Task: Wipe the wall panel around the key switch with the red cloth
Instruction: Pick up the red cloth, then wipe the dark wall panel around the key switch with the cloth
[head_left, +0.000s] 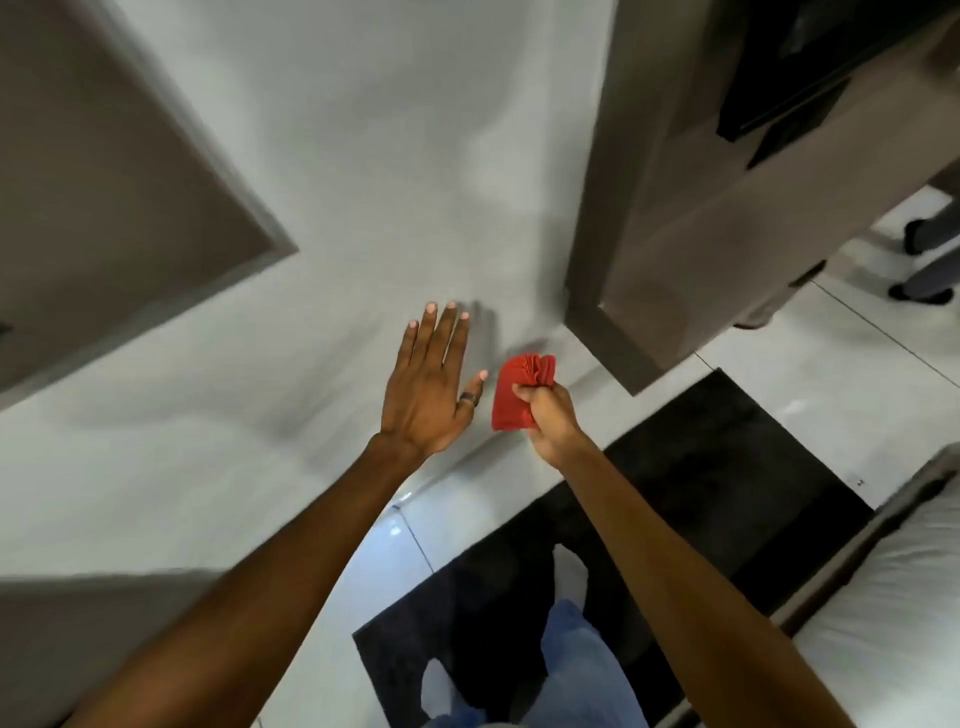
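Observation:
My right hand (545, 415) is closed around a folded red cloth (514, 392), held low in front of the white wall (363, 156) near its base. My left hand (431, 384) is spread flat with fingers apart, against or just off the wall, a ring on one finger. The two hands are close together, the cloth just right of my left thumb. No key switch shows in this view.
A brown door or panel (104, 182) is at the left, a brown door frame (675, 234) at the right. A black mat (675, 519) lies on the glossy white floor under my legs. Another person's feet (919, 270) stand at far right. A white bed edge (909, 597) is lower right.

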